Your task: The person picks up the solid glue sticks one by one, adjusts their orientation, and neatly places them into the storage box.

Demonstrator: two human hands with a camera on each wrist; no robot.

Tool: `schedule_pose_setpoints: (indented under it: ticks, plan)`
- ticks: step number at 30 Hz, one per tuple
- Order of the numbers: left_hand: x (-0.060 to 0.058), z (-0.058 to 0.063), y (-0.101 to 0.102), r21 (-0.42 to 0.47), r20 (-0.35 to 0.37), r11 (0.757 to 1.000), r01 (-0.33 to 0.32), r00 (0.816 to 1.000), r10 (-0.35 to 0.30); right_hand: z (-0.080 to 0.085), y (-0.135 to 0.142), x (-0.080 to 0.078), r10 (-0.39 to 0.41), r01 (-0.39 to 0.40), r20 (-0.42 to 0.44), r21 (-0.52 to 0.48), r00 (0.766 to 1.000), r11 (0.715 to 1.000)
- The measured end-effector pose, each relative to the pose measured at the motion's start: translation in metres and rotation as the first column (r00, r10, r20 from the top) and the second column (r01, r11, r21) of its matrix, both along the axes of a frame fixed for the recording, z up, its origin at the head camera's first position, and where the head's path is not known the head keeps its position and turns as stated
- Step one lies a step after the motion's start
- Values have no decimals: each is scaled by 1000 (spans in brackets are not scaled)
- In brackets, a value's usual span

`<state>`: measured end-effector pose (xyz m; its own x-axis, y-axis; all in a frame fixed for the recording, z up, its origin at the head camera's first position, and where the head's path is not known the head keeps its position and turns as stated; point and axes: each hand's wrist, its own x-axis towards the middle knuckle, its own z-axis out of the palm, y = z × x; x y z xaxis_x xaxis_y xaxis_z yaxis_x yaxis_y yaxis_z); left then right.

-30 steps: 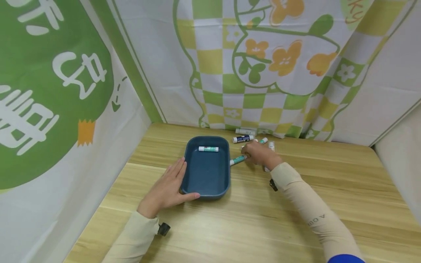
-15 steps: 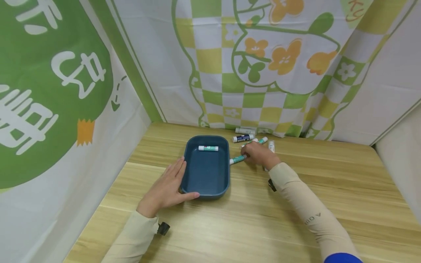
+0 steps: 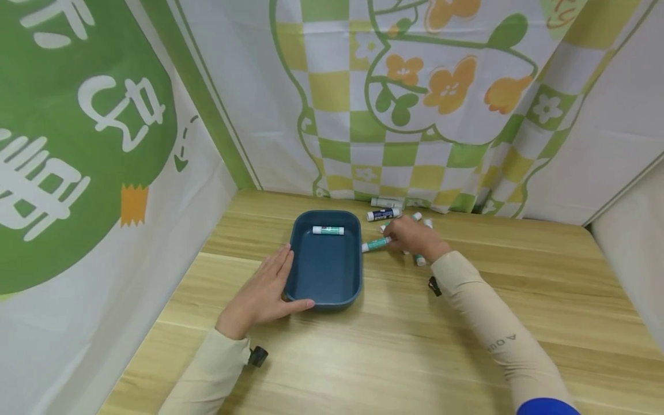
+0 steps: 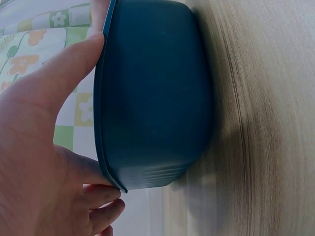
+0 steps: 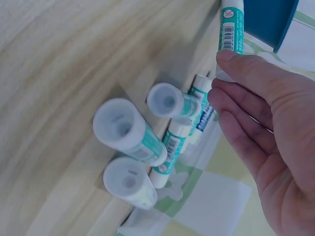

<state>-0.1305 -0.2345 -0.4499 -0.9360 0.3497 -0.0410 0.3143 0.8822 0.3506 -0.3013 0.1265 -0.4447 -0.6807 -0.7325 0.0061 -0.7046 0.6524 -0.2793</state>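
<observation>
My right hand (image 3: 412,235) pinches a glue stick (image 5: 230,29) with a white cap and teal label between thumb and fingertips, just right of a blue rectangular tray (image 3: 324,302). Its far end points toward the tray's right wall. My left hand (image 3: 261,290) rests against the tray's near left corner, fingers along the left rim and thumb on the front rim. Its fingers look mostly straight. Inside the tray, another glue stick (image 3: 328,230) lies crosswise near the back.
Several glue sticks lie loose around my right hand, among them a dark blue one (image 3: 383,214) and a whitish one (image 3: 386,203) by the curtain (image 3: 373,155). In the right wrist view, a cluster of white-ended sticks (image 5: 130,130) lies below the hand. The wooden table (image 3: 467,346) continues right and forward.
My right hand has risen slightly with the pinched glue stick and shifted a little right. More of the loose sticks beneath it show. My left hand stays on the tray.
</observation>
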Motion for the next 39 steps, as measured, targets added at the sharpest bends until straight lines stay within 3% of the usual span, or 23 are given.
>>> schedule_pose_setpoints:
  ticks: [8, 21, 30, 39]
  plan:
    - [-1, -1, -1, -18, 3, 1000, -2, 1000, 2, 12, 5, 6, -14, 13, -7, -23, 1000, 1000]
    - [-1, 0, 0, -10, -1, 1000, -2, 1000, 2, 15, 13, 3, -5, 3, -15, -109, 1000, 994]
    - [-2, 1, 0, -10, -1, 1000, -2, 1000, 2, 34, 13, 5, -91, 85, -88, -72, 992, 994]
    - [-2, -1, 0, -12, 2, 1000, 1, 1000, -1, 47, 7, 2, -99, 83, -97, -154, 990, 985]
